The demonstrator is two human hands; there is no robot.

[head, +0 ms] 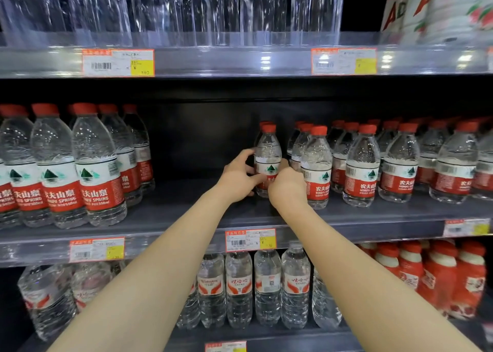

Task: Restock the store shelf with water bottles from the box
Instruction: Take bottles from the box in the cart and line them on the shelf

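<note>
Dark back panel point(197, 138) behind grey shelving. Clear plastic rail point(240, 61) on upper shelf edge carries orange-yellow price tags point(118, 62). Overhead light glares off rail.

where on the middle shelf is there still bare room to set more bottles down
The widest bare patch of the dark middle shelf lies between the left cluster of red-capped clear water bottles and the bottle held by the left hand and right hand. Rightward, the red-capped rows stand crowded.
</note>
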